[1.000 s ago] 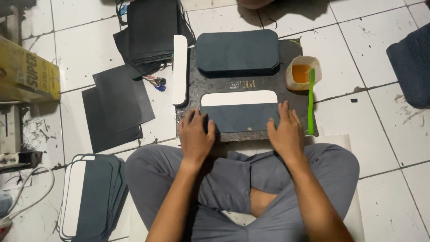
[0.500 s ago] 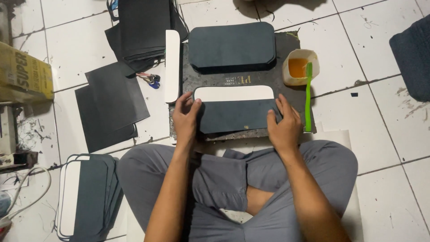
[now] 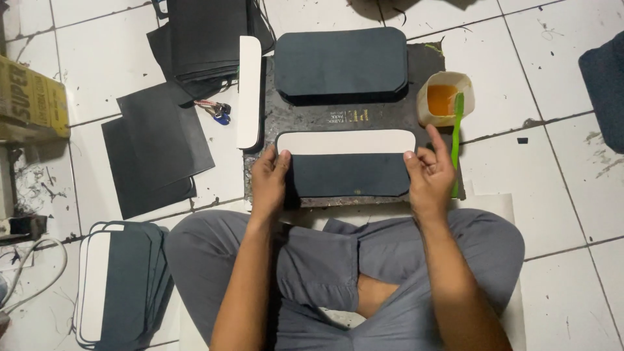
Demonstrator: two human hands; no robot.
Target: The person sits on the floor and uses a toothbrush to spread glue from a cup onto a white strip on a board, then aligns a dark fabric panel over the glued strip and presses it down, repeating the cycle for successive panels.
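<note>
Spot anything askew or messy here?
The two loose dark sheets on the floor lie fanned and tilted, unlike the squared stack of dark panels. The floor tiles show dark smudges. Nothing looks spilled.

dark slate-grey rounded card panel with a white strip on top, orange glue in a cream cup, lime-green brush, white tiled floor

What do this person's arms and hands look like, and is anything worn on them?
Both forearms are bare, with no sleeves in view. The left hand and right hand wear no gloves, and no rings, watch or bands show on either wrist. The only clothing visible is a pair of grey trousers on the crossed legs below.
</note>
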